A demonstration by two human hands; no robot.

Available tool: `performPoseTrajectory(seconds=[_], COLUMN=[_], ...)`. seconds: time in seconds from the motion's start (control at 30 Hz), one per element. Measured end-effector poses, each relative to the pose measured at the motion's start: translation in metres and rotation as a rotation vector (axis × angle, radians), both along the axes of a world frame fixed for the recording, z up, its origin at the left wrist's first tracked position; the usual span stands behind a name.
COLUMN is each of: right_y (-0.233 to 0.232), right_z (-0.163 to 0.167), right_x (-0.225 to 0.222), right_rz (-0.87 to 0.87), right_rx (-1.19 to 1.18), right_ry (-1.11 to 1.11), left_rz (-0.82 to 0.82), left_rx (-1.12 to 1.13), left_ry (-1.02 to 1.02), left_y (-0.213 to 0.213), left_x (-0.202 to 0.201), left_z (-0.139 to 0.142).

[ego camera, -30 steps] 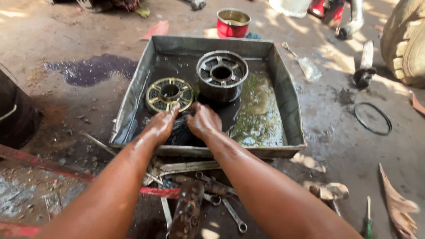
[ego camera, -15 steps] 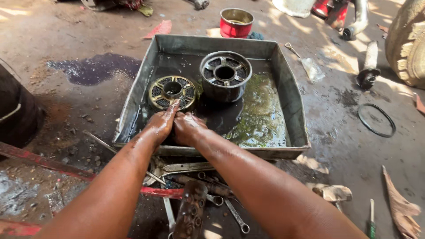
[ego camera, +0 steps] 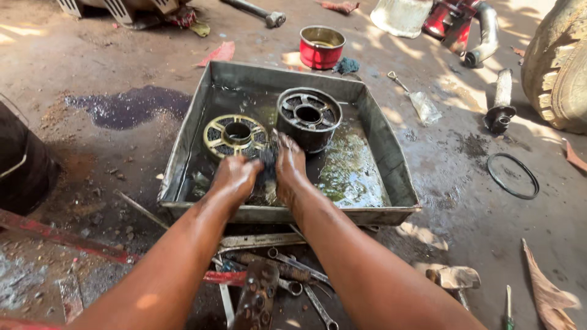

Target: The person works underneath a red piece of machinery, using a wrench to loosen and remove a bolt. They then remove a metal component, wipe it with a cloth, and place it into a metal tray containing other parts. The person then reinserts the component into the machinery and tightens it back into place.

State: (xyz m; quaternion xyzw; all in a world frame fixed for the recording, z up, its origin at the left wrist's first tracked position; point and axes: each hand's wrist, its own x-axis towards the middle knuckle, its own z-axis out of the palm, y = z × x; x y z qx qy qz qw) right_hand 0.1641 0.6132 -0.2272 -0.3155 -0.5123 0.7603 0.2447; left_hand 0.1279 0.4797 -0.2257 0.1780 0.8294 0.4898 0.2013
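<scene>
Both hands are down in a big metal tray [ego camera: 379,143] that sits on the dirty ground. The tray has dark, oily water in it. The left hand [ego camera: 235,174] and the right hand [ego camera: 289,165] are pressed close together, with something small and dark [ego camera: 267,160] squeezed between them. I cannot tell what the dark thing is. The fingers are wet and curled around it.

Just behind the left hand lies a flat yellow wheel part [ego camera: 236,135]. Beside it, behind the right hand, stands a round grey metal part [ego camera: 309,117] with holes in it.

In front of the tray, some wrenches [ego camera: 293,278] lie on the ground. A red can [ego camera: 321,46] stands behind the tray. A black rubber ring [ego camera: 512,175] lies off to the right.
</scene>
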Motion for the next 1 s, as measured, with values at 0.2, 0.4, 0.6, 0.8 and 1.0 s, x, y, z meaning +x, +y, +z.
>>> performPoseTrajectory(seconds=[0.2, 0.4, 0.6, 0.8, 1.0], right_y=[-0.008, 0.002, 0.02, 0.046, 0.06], right_z=[0.025, 0.051, 0.049, 0.027, 0.021], right_x=[0.004, 0.01, 0.02, 0.016, 0.02], right_rz=[0.156, 0.189, 0.211, 0.278, 0.236], right_rx=[0.048, -0.163, -0.137, -0.118, -0.074], right_ry=[-0.13, -0.07, -0.091, 0.078, 0.247], left_rz=[0.19, -0.163, -0.303, -0.008, 0.035], left_rx=[0.549, 0.124, -0.111, 0.106, -0.085], left_ry=[-0.494, 0.109, 0.332, 0.457, 0.228], left_y=[0.034, 0.038, 0.026, -0.005, -0.019], left_x=[0.017, 0.044, 0.042, 0.03, 0.022], left_z=[0.045, 0.058, 0.074, 0.059, 0.025])
